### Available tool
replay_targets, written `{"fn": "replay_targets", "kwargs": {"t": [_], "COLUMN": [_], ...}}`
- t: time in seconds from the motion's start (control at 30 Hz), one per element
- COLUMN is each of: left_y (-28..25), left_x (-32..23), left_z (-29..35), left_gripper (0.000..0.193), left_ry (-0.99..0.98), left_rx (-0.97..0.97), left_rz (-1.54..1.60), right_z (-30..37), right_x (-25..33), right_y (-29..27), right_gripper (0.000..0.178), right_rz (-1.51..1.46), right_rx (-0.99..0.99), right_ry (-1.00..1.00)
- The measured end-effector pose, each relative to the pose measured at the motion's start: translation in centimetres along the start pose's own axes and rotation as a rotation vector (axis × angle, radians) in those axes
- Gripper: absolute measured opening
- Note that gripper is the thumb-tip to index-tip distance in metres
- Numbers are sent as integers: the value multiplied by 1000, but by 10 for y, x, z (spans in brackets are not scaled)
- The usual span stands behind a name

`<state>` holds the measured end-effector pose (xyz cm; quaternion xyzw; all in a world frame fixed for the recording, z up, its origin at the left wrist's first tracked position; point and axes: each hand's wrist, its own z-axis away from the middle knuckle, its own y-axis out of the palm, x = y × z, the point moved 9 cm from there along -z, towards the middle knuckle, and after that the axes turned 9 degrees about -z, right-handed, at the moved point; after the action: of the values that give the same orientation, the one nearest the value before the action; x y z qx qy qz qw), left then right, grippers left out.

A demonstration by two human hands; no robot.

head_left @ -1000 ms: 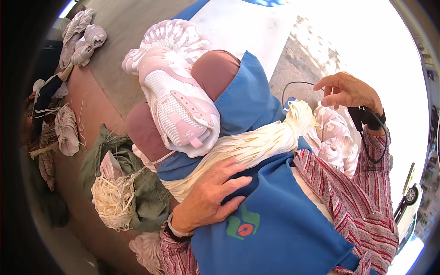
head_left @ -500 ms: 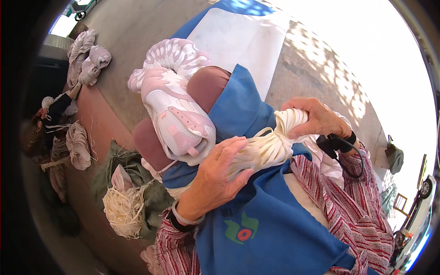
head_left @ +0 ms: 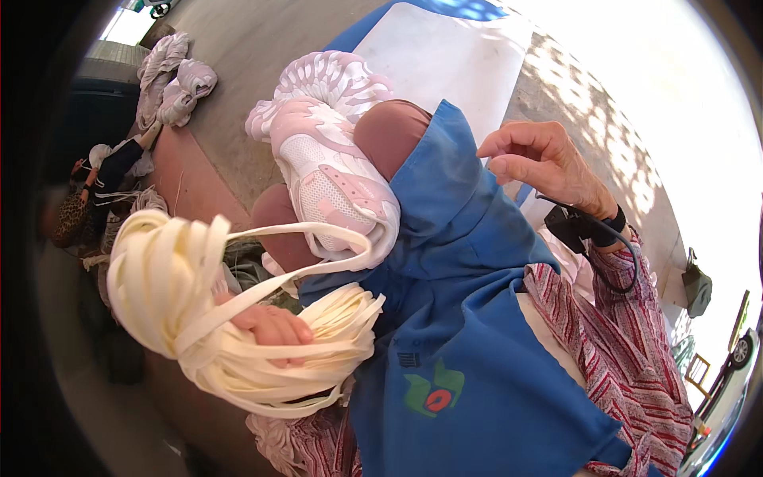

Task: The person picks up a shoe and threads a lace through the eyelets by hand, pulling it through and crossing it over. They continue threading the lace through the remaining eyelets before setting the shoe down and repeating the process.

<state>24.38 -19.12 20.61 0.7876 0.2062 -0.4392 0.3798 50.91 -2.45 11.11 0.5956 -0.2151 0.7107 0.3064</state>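
Head view, hands over the lap. Left hand (head_left: 270,324): fingers curled over the cream laces (head_left: 163,278), a thick bundle; grip looks closed round its middle, though thumb and most of the palm are hidden by strands. Laces bulge out on both sides of this hand. One slack loop (head_left: 274,284) stands off to its right, crossing in front of the pink-and-white uppers (head_left: 342,179); whether it touches them cannot be told.

Right hand (head_left: 548,163): well apart from the left, farther out, half curled, thumb and forefinger tips near each other; nothing seen between them. Black wristband (head_left: 610,226) on that wrist, with a cable (head_left: 633,270) hanging from it.

Uppers: nested row between the two hands, farther out than the left, lodged between the knees (head_left: 393,139). Blue apron (head_left: 509,374) spread between the forearms.

Handling notes (judgement): bundle is soft and will likely splay if the left fingers slacken; best held firmly at the middle, all strands inside the grip. Gather the loop in before moving the laces, since it could catch on the uppers. Right hand is free to tidy it; keep the cable away from the strands.
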Motion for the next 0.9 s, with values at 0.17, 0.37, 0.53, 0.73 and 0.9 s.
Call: {"fn": "replay_targets", "kwargs": {"t": [0.17,0.37,0.53,0.73,0.9], "left_y": [12,31,-6,-8,17], "left_x": [-122,-91,-67,25,135], "left_z": [114,110,76,-9,-55], "left_gripper": [24,71,83,80,74], "left_ry": [379,382,381,-179,-461], "left_rx": [-578,-834,-664,-293,-335], "left_rz": [-329,-585,-692,-407,-678], "right_z": [-14,-56,-63,-86,-141], "right_x": [1,10,2,32,41], "right_y": [44,53,59,40,42], "right_gripper": [36,37,19,7,9], "right_rz": [372,693,777,756,805], "right_rx": [104,22,65,-142,-250], "right_ry": [-132,-274,-321,-444,-545]}}
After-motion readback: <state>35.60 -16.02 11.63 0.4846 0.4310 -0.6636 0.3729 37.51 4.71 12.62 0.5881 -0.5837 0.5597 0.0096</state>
